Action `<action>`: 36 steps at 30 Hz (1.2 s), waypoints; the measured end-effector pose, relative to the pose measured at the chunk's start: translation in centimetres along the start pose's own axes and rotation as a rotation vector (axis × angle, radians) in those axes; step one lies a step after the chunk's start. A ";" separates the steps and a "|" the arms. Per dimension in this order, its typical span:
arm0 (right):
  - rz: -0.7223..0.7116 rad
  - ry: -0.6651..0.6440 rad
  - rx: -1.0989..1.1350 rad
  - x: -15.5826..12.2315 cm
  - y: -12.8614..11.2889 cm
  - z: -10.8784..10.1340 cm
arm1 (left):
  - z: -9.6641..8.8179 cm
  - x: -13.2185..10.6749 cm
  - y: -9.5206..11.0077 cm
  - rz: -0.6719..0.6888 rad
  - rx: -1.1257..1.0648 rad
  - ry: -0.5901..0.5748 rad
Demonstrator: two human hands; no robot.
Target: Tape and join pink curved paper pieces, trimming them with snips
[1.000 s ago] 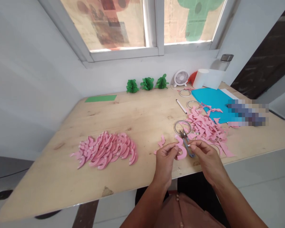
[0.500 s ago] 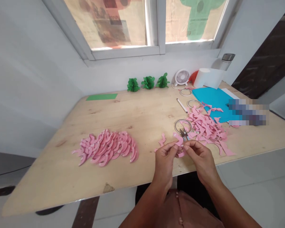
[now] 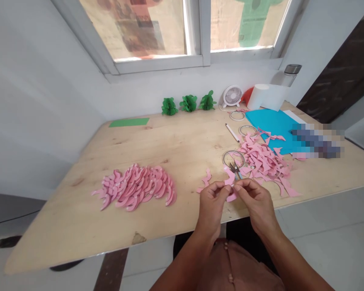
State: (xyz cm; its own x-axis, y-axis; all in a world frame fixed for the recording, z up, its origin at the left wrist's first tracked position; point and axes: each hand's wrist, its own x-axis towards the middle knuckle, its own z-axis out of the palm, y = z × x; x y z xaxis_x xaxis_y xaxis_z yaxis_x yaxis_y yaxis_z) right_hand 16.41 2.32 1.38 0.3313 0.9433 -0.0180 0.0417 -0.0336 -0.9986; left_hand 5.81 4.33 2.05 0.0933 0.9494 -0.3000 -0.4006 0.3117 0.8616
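A curved pink paper cutout (image 3: pixel 229 176) is pinched between my two hands near the table's front edge. My left hand (image 3: pixel 214 198) closes thumb and fingertips on its left side. My right hand (image 3: pixel 255 199) pinches it from the right, thumb beside the other thumb. Just beyond the fingers lie small scissors (image 3: pixel 235 169), partly over a roll of tape (image 3: pixel 233 160). Left of my hands are loose pink scraps (image 3: pixel 206 176). A heap of curved pink cutouts (image 3: pixel 139 188) spreads on the left, many with small whitish spots.
Pink offcuts (image 3: pixel 263 159) pile up at the right, against blue sheets (image 3: pixel 268 127). A marker (image 3: pixel 232 132) and more tape rolls (image 3: pixel 248 131) lie behind. Along the wall stand green paper shapes (image 3: pixel 188 103), a small fan (image 3: pixel 232 96) and a bottle (image 3: pixel 291 74). A green strip (image 3: pixel 129 122) lies back left.
The pink cutout has shifted slightly between my fingers, and my fingertips are closer together. The view has tilted a little; the things on the table stay put.
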 end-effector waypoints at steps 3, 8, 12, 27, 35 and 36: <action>-0.006 0.008 -0.006 0.0 0.1 0.0 | 0.1 0.0 0.1 -0.006 0.006 -0.001; -0.023 0.029 -0.010 0.0 0.3 0.0 | 0.0 0.0 0.1 -0.006 0.016 -0.006; -0.037 0.039 -0.019 0.0 0.1 0.1 | -0.1 0.0 0.1 0.003 0.025 -0.013; -0.050 0.037 -0.017 -0.1 0.3 0.0 | -0.2 -0.1 0.4 -0.015 0.026 -0.039; -0.043 0.033 -0.020 -0.2 0.3 0.0 | -0.1 -0.1 0.5 -0.038 0.008 -0.033; -0.043 0.031 -0.019 -0.2 0.4 0.0 | -0.1 0.0 0.5 -0.040 0.012 -0.036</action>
State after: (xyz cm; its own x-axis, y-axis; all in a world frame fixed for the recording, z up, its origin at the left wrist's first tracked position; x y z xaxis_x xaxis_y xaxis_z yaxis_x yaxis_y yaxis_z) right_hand 16.39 2.13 1.02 0.3581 0.9333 0.0272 0.0746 0.0004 -0.9972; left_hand 5.49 4.44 2.42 0.1412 0.9370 -0.3194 -0.3853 0.3492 0.8542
